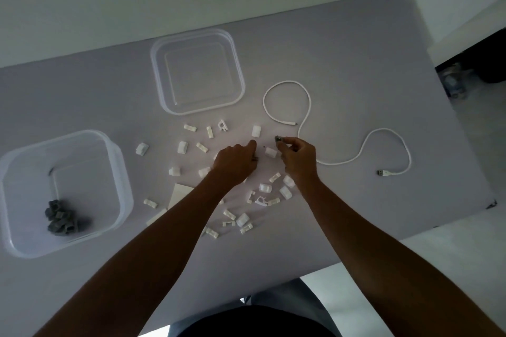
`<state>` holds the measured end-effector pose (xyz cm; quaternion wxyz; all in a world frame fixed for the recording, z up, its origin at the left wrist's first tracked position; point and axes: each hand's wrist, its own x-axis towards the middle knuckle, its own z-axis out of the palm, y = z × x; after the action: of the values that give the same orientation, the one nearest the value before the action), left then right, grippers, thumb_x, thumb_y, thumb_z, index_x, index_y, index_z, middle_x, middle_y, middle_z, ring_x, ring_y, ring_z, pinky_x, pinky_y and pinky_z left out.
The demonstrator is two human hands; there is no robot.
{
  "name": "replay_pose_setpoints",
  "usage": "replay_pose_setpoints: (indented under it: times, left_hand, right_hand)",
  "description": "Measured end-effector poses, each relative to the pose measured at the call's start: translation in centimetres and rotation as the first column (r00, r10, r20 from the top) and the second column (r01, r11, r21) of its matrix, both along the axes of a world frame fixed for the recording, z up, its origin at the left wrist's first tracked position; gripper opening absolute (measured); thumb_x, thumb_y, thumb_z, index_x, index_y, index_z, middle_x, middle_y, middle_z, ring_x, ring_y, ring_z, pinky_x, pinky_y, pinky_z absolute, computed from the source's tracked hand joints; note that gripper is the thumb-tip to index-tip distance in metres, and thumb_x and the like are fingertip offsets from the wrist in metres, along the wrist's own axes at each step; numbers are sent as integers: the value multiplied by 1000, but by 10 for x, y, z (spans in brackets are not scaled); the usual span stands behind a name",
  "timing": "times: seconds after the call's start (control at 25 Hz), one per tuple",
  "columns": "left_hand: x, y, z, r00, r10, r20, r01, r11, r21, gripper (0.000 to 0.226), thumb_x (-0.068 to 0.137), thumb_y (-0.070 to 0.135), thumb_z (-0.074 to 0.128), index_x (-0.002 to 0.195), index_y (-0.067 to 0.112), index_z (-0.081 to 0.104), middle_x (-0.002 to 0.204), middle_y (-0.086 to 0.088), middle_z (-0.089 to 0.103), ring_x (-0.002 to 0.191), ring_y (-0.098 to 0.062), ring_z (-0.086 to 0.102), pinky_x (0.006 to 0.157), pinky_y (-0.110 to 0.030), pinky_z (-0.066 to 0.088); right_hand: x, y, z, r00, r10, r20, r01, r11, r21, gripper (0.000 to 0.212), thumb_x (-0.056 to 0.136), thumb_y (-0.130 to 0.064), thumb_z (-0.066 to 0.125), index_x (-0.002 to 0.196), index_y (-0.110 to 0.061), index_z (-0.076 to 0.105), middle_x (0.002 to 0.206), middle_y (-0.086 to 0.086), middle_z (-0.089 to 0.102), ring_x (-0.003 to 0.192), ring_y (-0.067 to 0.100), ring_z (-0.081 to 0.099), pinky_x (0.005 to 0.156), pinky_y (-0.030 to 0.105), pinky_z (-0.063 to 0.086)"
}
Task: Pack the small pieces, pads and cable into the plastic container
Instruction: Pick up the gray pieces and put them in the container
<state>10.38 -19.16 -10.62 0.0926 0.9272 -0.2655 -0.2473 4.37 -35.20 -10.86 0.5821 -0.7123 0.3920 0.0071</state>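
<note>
Head view shows both your hands low over the middle of the table (342, 57), among the scattered white pieces (182, 146). Your right hand (298, 160) has its fingers curled, and thumb and forefinger pinch a small grey piece (278, 140) at the fingertips, just off the tabletop. Your left hand (236, 163) is curled too, knuckles up; something small and dark shows at its underside, but whether it grips that you cannot tell from here. One white piece (270, 152) lies between your two hands, and another (256, 130) sits just beyond the fingertips.

More white pieces lie around and under your forearms, with flat pale pads (179, 193) partly hidden beneath your left forearm. A white cable (308, 107) loops just to the right of your right hand and runs off toward the right edge, its plug end (383, 172) lying flat.

One clear container (161, 82) stands just beyond the pieces, with nothing in it. A second container (120, 172) sits at the left, well apart from your hands, with a heap of grey pieces (64, 217) in its near corner.

Your table is pale grey, set against a white wall, with light floor showing at the right.
</note>
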Motion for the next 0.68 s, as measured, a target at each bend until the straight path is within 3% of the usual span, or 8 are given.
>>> replay_pose_setpoints:
  times: [0.12, 0.2, 0.24, 0.32, 0.4, 0.48, 0.56, 0.68]
  left_hand:
    - [-1, 1, -5, 1000, -5, -17, 5, 1000, 16, 30, 97, 39, 45, 111, 13, 44, 88, -12, 63, 76, -32, 62, 63, -36, 47]
    - [-3, 5, 6, 960, 141, -243, -177, 975, -131, 26, 96, 36, 50, 105, 12, 46, 83, -11, 63, 68, -26, 59, 58, -34, 45]
    - [-3, 9, 14, 883, 211, -419, -328, 916, -230, 23, 95, 34, 52, 101, 12, 48, 79, -10, 63, 63, -22, 56, 55, -31, 43]
    - [-4, 28, 36, 646, 248, -722, -628, 709, -319, 15, 96, 25, 51, 90, 12, 50, 63, -7, 56, 49, -17, 44, 44, -25, 34]
    - [-4, 62, 58, 437, 136, -889, -808, 494, -321, 15, 95, 19, 45, 81, 14, 47, 53, -4, 38, 43, -16, 28, 42, -23, 21]
    - [-3, 98, 77, 299, -20, -954, -901, 323, -289, 17, 92, 17, 42, 75, 19, 43, 50, -1, 29, 41, -14, 19, 43, -25, 15]
    - [-3, 143, 92, 290, -69, -955, -924, 241, -298, 18, 90, 16, 41, 73, 21, 39, 49, 1, 27, 42, -13, 16, 43, -27, 12]
    - [-8, 220, 109, 378, 96, -921, -912, 212, -352, 26, 94, 18, 41, 69, 22, 36, 51, 1, 29, 43, -13, 18, 43, -25, 15]
  right_hand:
    - [-3, 2, 17, 986, -167, -30, 166, 917, 362, 7, 89, -13, 68, 89, -6, 68, 54, 3, 44, 46, 14, 37, 42, 23, 31]
    - [-4, 6, 30, 978, -210, -13, 180, 802, 569, 11, 93, -12, 60, 82, -9, 62, 53, 1, 33, 45, 12, 28, 41, 22, 23]
    - [-4, 9, 36, 977, -211, -3, 164, 749, 642, 16, 95, -14, 56, 79, -12, 58, 52, -1, 30, 45, 11, 27, 40, 23, 21]
    - [-2, 21, 47, 982, -189, 15, 114, 655, 747, 18, 96, -16, 51, 79, -15, 54, 53, -3, 30, 46, 9, 26, 38, 20, 22]
    - [2, 41, 59, 989, -138, 58, 32, 568, 822, 15, 95, -18, 48, 81, -15, 53, 55, -3, 32, 46, 8, 29, 36, 19, 24]
    - [8, 62, 71, 990, -72, 120, -69, 494, 867, 13, 90, -19, 45, 81, -16, 53, 59, -2, 35, 47, 9, 31, 34, 18, 25]
    - [16, 94, 83, 987, 9, 162, -148, 448, 881, 13, 86, -23, 44, 81, -17, 54, 61, 1, 37, 47, 10, 31, 33, 18, 24]
    - [30, 155, 100, 969, 142, 203, -244, 405, 881, 22, 89, -33, 42, 77, -18, 55, 61, 1, 39, 45, 11, 30, 36, 17, 18]
